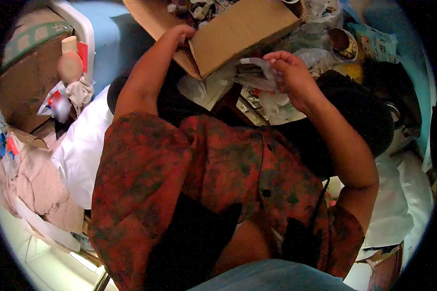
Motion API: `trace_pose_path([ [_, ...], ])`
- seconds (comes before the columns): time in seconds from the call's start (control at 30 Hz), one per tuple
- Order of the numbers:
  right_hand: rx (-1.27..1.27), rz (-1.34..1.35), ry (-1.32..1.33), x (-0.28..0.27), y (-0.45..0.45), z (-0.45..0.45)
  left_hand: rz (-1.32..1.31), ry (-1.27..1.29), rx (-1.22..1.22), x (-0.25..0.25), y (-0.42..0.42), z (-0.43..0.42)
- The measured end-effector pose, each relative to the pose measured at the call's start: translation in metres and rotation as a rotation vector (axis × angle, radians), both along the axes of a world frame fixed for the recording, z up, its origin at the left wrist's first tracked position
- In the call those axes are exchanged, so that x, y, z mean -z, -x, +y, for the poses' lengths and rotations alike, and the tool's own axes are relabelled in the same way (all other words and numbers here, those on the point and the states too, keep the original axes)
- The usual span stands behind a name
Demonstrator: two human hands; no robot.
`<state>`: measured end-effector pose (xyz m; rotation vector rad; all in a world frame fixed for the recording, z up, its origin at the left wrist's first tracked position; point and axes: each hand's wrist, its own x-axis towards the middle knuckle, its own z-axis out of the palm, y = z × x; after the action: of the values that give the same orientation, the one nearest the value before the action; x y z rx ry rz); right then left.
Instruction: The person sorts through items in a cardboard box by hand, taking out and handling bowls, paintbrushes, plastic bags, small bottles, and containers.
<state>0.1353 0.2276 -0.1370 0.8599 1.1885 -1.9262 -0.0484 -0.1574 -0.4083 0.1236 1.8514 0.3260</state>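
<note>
Cardboard box (247, 34) holds small jumbled items (205, 10); left fingers (186, 31) grip its edge, right fingers (282, 58) pinch clear plastic (258, 73).

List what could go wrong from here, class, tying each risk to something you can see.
1. The left hand is at the edge of the cardboard box; a hard tug there might tip it and spill the jumbled contents.
2. The thin clear plastic pinched in the right hand could tear, or catch on the nearby box corner, if pulled sharply.
</note>
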Motion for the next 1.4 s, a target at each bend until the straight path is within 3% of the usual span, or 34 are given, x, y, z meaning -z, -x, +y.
trace_pose_path([
  [0.2, -0.002, 0.003, 0.006, 0.001, 0.000, 0.001, -0.130, -0.279, -0.280, 0.019, -0.001, -0.036],
  [0.4, -0.015, -0.006, -0.014, 0.000, 0.002, -0.001, -0.233, -0.600, -0.447, 0.075, 0.008, -0.069],
  [0.43, -0.008, -0.007, -0.004, 0.000, 0.001, -0.001, -0.312, -0.350, -0.806, 0.062, 0.003, -0.037],
  [0.5, 0.008, -0.003, 0.014, 0.003, 0.001, -0.001, -0.330, -0.184, -1.159, 0.031, -0.002, -0.009],
  [0.6, -0.002, -0.003, 0.014, 0.002, 0.002, 0.000, -0.166, -0.488, -1.164, -0.017, -0.007, 0.006],
  [0.73, -0.020, 0.031, -0.015, 0.029, -0.004, 0.002, 0.040, -0.790, -1.143, -0.020, 0.007, 0.041],
  [1.13, -0.004, 0.015, -0.034, 0.018, -0.001, 0.004, 0.345, -0.801, -1.222, -0.007, 0.097, 0.087],
  [1.4, -0.024, 0.105, -0.106, 0.025, 0.002, 0.005, 0.214, -0.788, -1.263, -0.064, 0.038, 0.120],
])
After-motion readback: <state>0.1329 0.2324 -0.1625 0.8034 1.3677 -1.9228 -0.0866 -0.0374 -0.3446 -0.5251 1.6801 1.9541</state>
